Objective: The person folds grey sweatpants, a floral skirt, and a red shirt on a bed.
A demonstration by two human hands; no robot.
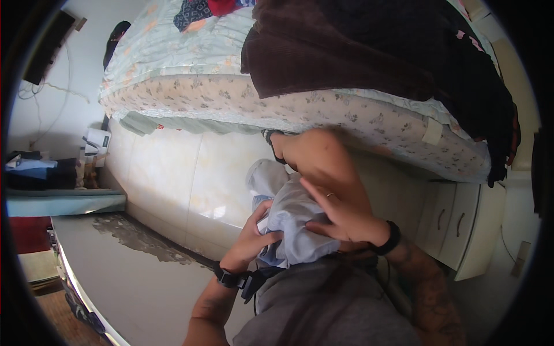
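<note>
A light grey-blue cloth garment (pixel 297 216) lies bunched over my lap. Its kind cannot be made out, and one end (pixel 267 177) hangs down beyond my hands. My left hand (pixel 251 239) is closed on its left edge, thumb on top, with a paler strip of cloth beside the fingers. Resting on the right part of the garment, my right hand (pixel 346 219) has its fingers stretched out and its thumb apart. A dark band circles each wrist. My bare bent leg (pixel 332 164) extends past the cloth towards the bed.
Ahead stands a bed with a floral mattress (pixel 202 95), a brown blanket (pixel 323 57) and dark cloth on it. A white drawer cabinet (pixel 456 225) is at right. Folded clothes (pixel 37 170) lie on a pale blue surface at left, above a low grey wall top (pixel 138 277).
</note>
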